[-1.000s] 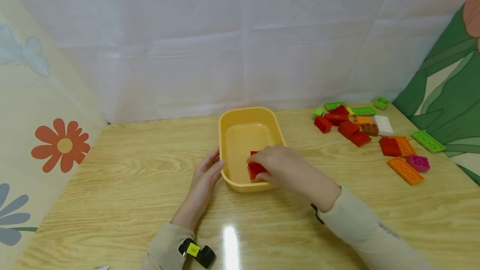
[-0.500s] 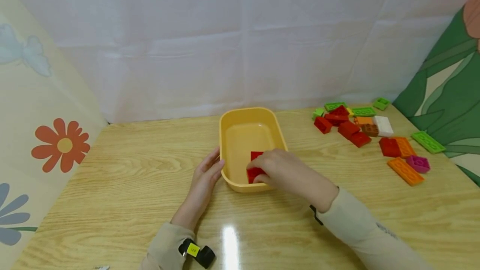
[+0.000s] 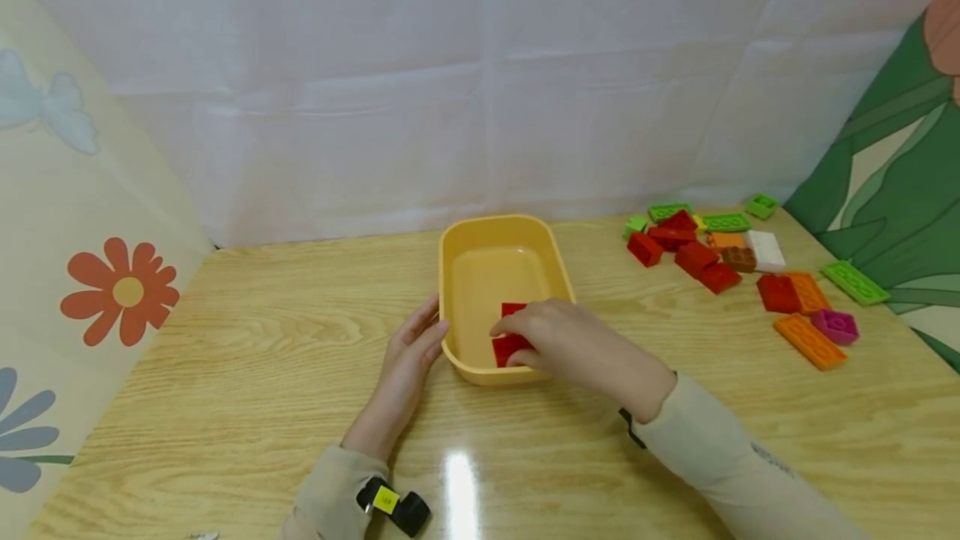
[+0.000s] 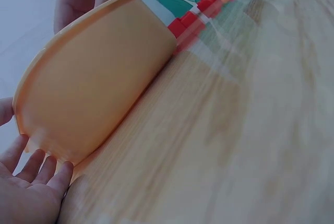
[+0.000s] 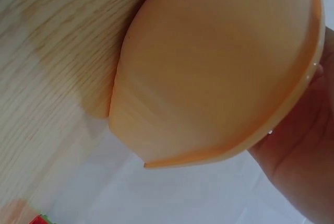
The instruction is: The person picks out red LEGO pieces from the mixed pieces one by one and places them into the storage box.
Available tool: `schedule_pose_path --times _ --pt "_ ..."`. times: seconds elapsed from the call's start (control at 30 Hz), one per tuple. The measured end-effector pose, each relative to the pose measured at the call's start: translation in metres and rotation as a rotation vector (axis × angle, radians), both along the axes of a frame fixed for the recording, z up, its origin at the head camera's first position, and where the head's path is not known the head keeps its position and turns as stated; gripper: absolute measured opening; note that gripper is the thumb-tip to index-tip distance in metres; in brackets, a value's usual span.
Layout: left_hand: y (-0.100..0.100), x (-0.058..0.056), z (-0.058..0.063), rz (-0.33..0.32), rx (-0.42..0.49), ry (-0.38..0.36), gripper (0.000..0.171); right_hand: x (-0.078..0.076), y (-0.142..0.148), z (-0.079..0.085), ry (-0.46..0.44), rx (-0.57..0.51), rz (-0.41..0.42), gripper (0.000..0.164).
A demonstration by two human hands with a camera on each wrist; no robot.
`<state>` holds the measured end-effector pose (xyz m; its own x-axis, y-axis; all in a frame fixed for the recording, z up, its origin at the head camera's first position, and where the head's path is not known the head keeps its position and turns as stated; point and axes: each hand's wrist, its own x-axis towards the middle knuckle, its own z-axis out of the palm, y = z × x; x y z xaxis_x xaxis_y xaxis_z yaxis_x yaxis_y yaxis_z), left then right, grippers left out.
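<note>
In the head view, a yellow plastic box (image 3: 495,227) stands mid-table. My left hand (image 3: 407,359) rests against its left outer side, thumb at the rim and fingers along the wall. The left wrist view shows those fingers (image 4: 37,174) spread and fairly straight against the box. My right hand (image 3: 558,340) reaches over the near right rim into the box. Its thumb and index finger hold a red toy brick (image 3: 508,348) low at the near end. More red shows beyond the index finger; whether it is a second brick, I cannot tell.
To the right lie red bricks (image 3: 696,258), green plates (image 3: 855,282), orange plates (image 3: 810,341), a white brick (image 3: 766,251), a brown brick (image 3: 738,258) and a magenta piece (image 3: 836,327). A white cloth (image 3: 345,107) hangs behind the table, with painted panels at both sides.
My right hand has gone slightly lower and nearer inside the box, and the red brick has shifted a little towards the near wall. The left hand and the box have hardly moved.
</note>
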<state>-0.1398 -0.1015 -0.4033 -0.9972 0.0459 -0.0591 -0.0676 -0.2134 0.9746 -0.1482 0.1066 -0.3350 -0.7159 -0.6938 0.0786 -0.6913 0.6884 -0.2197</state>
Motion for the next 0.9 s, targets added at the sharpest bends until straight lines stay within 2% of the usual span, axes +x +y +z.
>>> schedule_pose_path --times 0.47,0.9 --pt "-0.0004 0.0010 0.0004 0.002 0.005 -0.010 0.051 0.0002 -0.0024 -0.0002 -0.043 0.022 -0.031 0.036" --pt "-0.0004 0.0015 0.0006 -0.010 0.003 0.005 0.051 -0.0005 -0.0016 -0.0027 0.018 -0.004 0.000 0.030"
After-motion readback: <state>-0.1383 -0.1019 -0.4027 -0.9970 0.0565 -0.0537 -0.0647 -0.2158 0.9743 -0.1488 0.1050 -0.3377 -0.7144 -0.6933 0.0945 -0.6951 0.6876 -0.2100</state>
